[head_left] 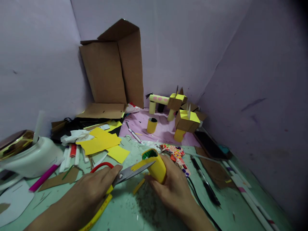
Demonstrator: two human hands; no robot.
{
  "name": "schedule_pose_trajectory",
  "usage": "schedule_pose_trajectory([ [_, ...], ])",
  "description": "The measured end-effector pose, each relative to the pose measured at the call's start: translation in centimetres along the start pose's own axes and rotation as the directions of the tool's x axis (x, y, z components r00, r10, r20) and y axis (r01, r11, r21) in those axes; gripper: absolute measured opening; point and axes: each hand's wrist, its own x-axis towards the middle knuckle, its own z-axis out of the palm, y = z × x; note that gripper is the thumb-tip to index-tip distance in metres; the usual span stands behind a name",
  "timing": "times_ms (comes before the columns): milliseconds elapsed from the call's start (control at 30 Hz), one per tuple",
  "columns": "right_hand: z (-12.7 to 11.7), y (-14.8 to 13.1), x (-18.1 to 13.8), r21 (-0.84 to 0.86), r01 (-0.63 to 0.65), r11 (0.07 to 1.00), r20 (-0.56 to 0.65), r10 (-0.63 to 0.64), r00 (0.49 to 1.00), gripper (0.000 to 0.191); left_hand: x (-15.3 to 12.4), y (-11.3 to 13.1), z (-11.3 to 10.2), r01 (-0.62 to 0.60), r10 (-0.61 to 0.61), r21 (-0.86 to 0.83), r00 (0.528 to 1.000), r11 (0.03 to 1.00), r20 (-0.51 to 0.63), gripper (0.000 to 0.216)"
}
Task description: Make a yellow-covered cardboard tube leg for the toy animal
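Fingers (116,170) of the left hand (92,188) curl closed through the scissors (120,176), whose tips lie by the rim of the yellow tube (159,169), gripped by the right hand (175,186) above the green table (125,208), its open end tilted leftward, seemingly to keep that edge steady.

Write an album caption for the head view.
Left hand holding scissors close to a yellow tube in the right hand, paper scraps beyond on the green table.
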Motion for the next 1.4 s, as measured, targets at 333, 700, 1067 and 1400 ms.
schedule_pose_trajectory([
  [333,0.3,0.2,-0.2,-0.147,0.051,0.988,-0.032,-0.056,0.998,0.037,0.0,-0.2,0.2,-0.053,0.052,0.021,0.998,0.998,0.033,0.055],
  [700,0.7,-0.4,-0.2,-0.161,0.049,0.986,-0.008,-0.051,0.999,0.033,0.1,0.7,0.2,0.020,-0.021,0.016,0.999,1.000,0.031,0.056],
  [1067,0.8,-0.4,-0.3,-0.154,0.042,0.987,-0.054,-0.051,0.997,0.033,0.5,1.3,-0.1,0.012,-0.014,0.067,1.000,0.998,0.022,0.054],
  [1400,1.1,-0.3,-0.4,-0.174,0.043,0.984,-0.023,-0.048,0.999,0.030,1.0,1.3,-1.1,0.091,-0.073,-0.127,0.988,0.988,0.136,0.047],
])
